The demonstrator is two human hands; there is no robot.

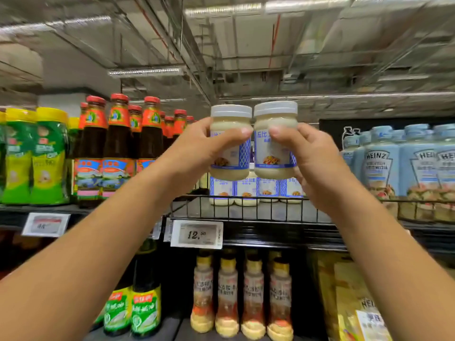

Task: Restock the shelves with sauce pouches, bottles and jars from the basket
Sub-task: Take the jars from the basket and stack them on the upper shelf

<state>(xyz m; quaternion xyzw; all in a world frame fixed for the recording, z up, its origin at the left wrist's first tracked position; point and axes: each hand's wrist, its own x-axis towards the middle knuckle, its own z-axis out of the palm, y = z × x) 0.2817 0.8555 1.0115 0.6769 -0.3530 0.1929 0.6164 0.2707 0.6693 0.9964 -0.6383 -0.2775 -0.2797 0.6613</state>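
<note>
Holding two white-lidded salad dressing jars up side by side, I have one in each hand: my left hand (202, 151) wraps the left jar (230, 119) and my right hand (315, 158) wraps the right jar (274, 116), each thumb pressed across the label and the rest of the hand curled round behind. The two jars touch at their shoulders. They hang above the row of matching jars (253, 190) that stand behind the wire rail (246, 212) of the upper shelf, over the price tag (197, 233). The basket is not in view.

The main risk, as I judge it, is bringing both down together. The gap at the front of that row looks tight, and a base could catch the wire rail or tip a standing jar. The jars could also knock together as I lower them. Each grip sits on a smooth label with nothing under the base, so a jar could slide through my hand and drop onto the dressing bottles (241, 291) on the shelf below. Swinging wide could nudge the oyster sauce bottles (118, 143) on the left or the Heinz bottles (406, 168) on the right.
</note>
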